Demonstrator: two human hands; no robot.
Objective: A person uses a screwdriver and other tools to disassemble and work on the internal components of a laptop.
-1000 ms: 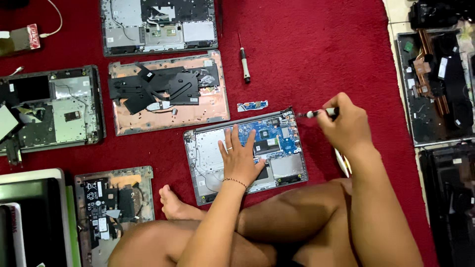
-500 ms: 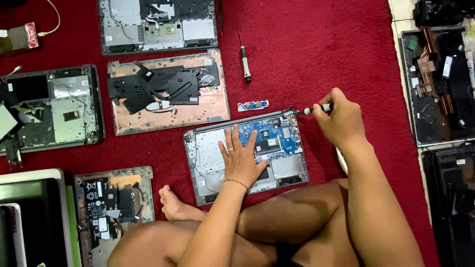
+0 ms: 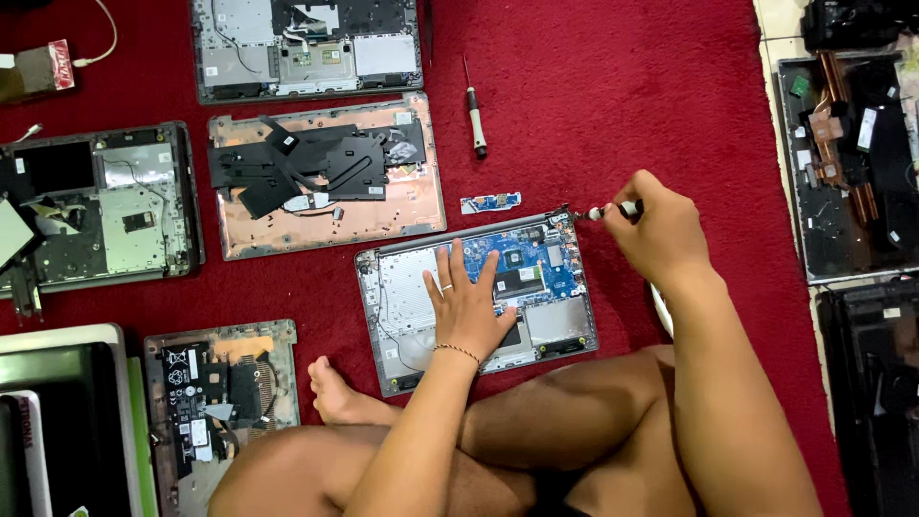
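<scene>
The open laptop [image 3: 479, 302] lies on the red rug [image 3: 613, 105], just in front of the crossed legs. The left hand [image 3: 466, 304] rests flat on its board, fingers spread. The right hand [image 3: 661, 230] grips a screwdriver [image 3: 605, 212] (tip at the laptop's far right corner). Beyond that corner lie a small blue board [image 3: 490, 202] and a second screwdriver [image 3: 474, 123].

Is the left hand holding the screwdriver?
No, the left hand lies flat on the opened laptop base; the right hand grips the screwdriver.

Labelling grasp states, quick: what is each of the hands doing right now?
Left hand: open, flat on the opened grey laptop base with blue circuit board.
Right hand: closed around a small screwdriver at the base's far right corner.
</scene>
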